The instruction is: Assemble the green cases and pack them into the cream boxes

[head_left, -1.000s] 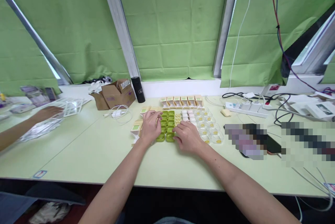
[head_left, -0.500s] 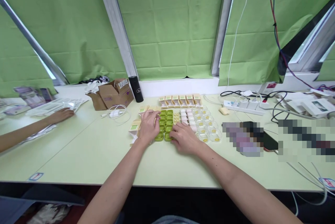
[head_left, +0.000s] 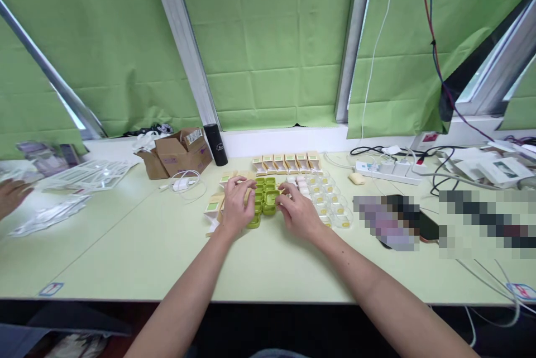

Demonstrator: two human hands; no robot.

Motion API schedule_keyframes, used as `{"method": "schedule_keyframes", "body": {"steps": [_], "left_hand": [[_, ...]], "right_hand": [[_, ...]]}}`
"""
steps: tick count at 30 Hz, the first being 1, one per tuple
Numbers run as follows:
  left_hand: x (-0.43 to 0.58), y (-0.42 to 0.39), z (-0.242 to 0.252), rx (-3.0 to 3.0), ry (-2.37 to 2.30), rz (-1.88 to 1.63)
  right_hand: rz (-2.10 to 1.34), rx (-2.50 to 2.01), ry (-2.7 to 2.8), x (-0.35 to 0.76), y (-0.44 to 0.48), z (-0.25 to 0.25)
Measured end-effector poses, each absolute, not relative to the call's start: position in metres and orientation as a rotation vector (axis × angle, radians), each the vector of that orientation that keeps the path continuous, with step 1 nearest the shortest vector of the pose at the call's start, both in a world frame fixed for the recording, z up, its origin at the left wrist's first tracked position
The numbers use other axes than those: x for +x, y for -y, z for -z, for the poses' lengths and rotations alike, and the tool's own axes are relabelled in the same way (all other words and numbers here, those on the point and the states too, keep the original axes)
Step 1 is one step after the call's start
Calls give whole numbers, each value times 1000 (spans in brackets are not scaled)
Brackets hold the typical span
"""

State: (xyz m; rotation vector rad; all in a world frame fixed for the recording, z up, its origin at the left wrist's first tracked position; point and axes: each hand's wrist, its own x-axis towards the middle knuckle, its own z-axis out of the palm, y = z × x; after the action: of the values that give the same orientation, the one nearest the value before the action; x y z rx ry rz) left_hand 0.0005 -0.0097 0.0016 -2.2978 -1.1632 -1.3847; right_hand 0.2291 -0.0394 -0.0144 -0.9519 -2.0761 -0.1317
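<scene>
Since half a second ago our right hand (head_left: 299, 210) has slid forward along the green cases (head_left: 254, 221) on the worktop (head_left: 167, 246); it now pinches one green case (head_left: 271, 197) mid-block. Our left hand (head_left: 235, 205) lies curled against the block, its grip unclear. Beside them, clear cases (head_left: 333, 204) each hold something yellow. Beyond stand beige boxes (head_left: 287, 162) and an open cardboard box (head_left: 180, 151).
</scene>
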Motion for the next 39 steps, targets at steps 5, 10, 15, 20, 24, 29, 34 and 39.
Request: {"method": "schedule_keyframes", "body": {"steps": [5,10,15,20,24,29,34,39], "left_hand": [[5,13,-1,-2350,1096,1378],[10,13,1,-2431,1114,1297],[17,15,1,-2531,1117,1181],[25,14,-4,-2585,1075,1188],[29,11,-13,-2635,1010,1212],[36,11,-25,-2653,995,1288],[41,17,-18,-2609,1038,1417],[37,20,-3,-2567,1097,1491]], "right_hand": [[90,-898,1960,232,36,15],[82,-872,1869,236,31,15],[86,-825,1833,239,28,16],[53,-745,1807,239,25,18],[-24,-683,1763,237,23,20],[-102,-667,1672,234,24,22],[-156,-702,1625,231,26,22],[-171,-681,1648,227,29,23]]}}
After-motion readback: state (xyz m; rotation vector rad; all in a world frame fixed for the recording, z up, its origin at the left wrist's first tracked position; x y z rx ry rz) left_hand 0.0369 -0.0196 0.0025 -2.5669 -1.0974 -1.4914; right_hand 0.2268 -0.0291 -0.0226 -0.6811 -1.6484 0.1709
